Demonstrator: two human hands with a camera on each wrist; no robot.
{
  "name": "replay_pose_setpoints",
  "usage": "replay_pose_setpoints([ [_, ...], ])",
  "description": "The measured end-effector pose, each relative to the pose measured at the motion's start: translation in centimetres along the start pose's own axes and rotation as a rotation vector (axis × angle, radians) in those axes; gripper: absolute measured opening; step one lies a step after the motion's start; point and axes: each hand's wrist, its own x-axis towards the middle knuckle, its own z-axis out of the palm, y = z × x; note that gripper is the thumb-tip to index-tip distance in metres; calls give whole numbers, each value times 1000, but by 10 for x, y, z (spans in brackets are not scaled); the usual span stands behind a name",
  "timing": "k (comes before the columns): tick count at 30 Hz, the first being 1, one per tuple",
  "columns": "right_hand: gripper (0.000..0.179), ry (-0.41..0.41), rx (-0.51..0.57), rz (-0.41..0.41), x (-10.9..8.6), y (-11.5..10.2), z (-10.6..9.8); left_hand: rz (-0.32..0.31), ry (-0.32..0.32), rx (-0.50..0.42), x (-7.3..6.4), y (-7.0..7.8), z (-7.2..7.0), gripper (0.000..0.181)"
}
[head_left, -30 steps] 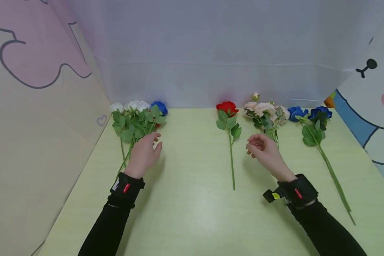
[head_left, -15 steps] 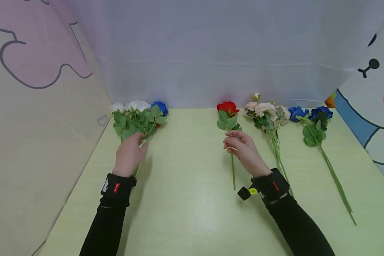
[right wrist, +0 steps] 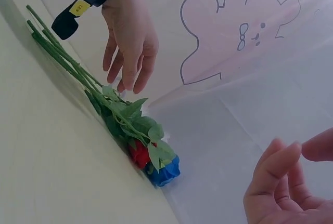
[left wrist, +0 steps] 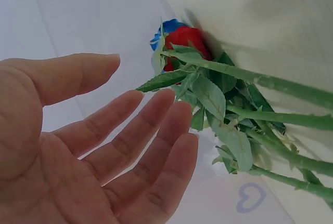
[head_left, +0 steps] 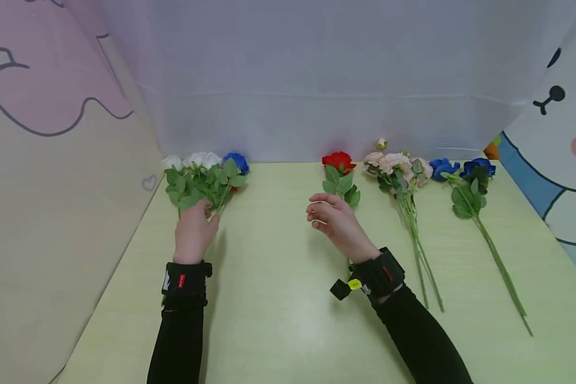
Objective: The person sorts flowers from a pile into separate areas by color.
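At the left lies a bunch of artificial roses with white roses [head_left: 204, 159], a blue rose [head_left: 236, 162] and green leaves [head_left: 197, 185]. A red rose [left wrist: 186, 41] shows in it in the left wrist view. My left hand [head_left: 194, 233] hovers over its stems, fingers extended and palm bare. My right hand [head_left: 337, 224] is in the air beside a single red rose [head_left: 338, 161], covering part of its stem. In the right wrist view the right hand's fingers [right wrist: 273, 169] bend loosely, with the thumb near the fingertips and nothing visible held.
Pale pink flowers [head_left: 396, 164] with long stems lie right of the red rose. Farther right are blue roses [head_left: 479, 169] on long stems. A pale curtain [head_left: 293, 117] closes off the back of the light table [head_left: 273, 320], with printed cloth at both sides.
My right hand has moved left from beside the pink flowers, across the red rose's stem. My left hand has shifted slightly left over its bunch. The flowers have stayed in place.
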Motion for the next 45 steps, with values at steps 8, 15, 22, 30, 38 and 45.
replay_pose_setpoints([
  [8,15,-61,4,37,2,13,6,-25,-5,17,1,-2,4,38],
  [15,16,-81,5,64,1,20,10,-53,-68,35,0,-4,4,43],
  [22,16,-83,5,72,1,23,13,-55,-100,49,1,-8,4,43],
  [30,15,-62,16,83,2,23,13,-54,-139,64,3,-11,7,42],
  [38,14,-64,26,89,2,24,13,-63,-223,54,5,-16,10,41],
  [45,13,-62,25,93,2,25,13,-56,-253,70,6,-19,14,35],
])
